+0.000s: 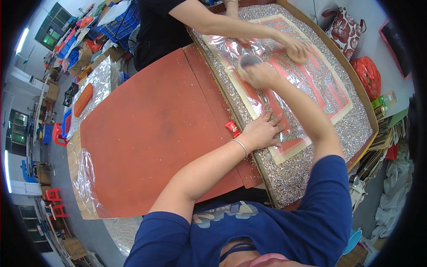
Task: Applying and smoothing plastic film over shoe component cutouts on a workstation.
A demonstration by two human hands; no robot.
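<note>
A clear plastic sheet with pink-red patterns and a cream border (291, 152) lies over a tray filled with coarse silvery glitter (291, 180). My left hand (264, 130) rests flat on the sheet's near-left part, fingers spread. My right hand (262, 74), a little blurred, is closed around a round grey cup (250, 61) over the sheet's left part. What the cup contains cannot be made out. A co-worker's hand (293, 46) reaches over the far part of the same sheet.
Left of the tray stands a reddish-brown board (151, 133) dotted with stray bits of glitter. A small red wrapped packet (232, 128) lies by my left wrist. The tray's raised brown rim (362, 95) curves along the right. A red plastic bag (367, 76) sits beyond it.
</note>
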